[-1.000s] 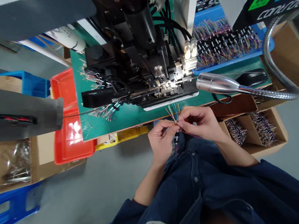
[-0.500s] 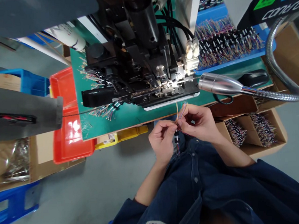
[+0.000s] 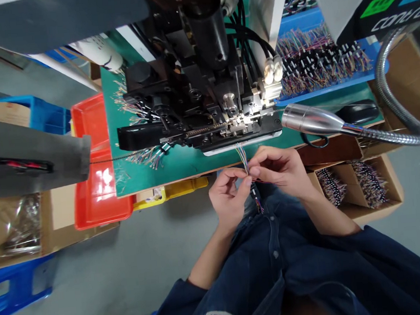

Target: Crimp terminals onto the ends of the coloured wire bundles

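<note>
Thin coloured wires of a small wire harness (image 3: 241, 153) fan upward between my hands, and its black sleeve with loose wire ends hangs below my fingers. My left hand (image 3: 229, 192) pinches the bundle between thumb and forefinger. From the other side, my right hand (image 3: 282, 170) closes thumb and forefinger on the wires, with a reddish strand near its fingertips. Both hands are just in front of the bench edge, below the lit working point of a black crimping machine (image 3: 238, 121). My fingers hide the middle of the bundle.
Similar harnesses fill a blue tray (image 3: 319, 64) at the back right and a cardboard box (image 3: 393, 195) at lower right. A metal gooseneck lamp (image 3: 311, 118) reaches in from the right. Red trays (image 3: 102, 191) stand left of the green bench (image 3: 152, 174). More harnesses (image 3: 153, 155) lie by the machine.
The upper wires have swung from leaning right to leaning left and are gathered closer together. The harness's lower end has tilted to the right. Both hands stay in nearly the same place.
</note>
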The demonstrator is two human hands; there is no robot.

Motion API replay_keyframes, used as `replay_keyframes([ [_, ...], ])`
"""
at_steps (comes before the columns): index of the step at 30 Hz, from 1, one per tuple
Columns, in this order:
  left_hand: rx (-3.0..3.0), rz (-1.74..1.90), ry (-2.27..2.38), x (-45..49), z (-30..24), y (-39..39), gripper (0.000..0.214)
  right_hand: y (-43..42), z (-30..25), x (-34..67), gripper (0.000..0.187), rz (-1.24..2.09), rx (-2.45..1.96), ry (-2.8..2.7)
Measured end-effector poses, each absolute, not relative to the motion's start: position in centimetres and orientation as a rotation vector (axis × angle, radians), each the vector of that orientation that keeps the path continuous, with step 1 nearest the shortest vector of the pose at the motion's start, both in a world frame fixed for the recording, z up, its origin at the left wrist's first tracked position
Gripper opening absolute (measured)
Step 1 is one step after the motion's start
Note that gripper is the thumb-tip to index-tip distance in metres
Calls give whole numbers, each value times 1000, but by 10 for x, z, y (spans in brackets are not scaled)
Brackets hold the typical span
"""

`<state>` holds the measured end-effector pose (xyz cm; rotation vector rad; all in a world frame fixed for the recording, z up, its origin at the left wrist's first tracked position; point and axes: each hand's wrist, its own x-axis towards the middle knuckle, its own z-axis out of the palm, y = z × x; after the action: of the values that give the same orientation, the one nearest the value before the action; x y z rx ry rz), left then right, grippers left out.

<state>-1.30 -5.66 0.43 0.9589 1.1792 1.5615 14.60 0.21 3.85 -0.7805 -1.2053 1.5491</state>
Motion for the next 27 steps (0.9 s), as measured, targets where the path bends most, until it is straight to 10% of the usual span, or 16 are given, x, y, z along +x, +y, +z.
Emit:
replay_keyframes([
  [27, 1018, 1408, 1207, -19, 11, -51, 28, 6, 33, 147, 8, 1274, -785, -1332],
])
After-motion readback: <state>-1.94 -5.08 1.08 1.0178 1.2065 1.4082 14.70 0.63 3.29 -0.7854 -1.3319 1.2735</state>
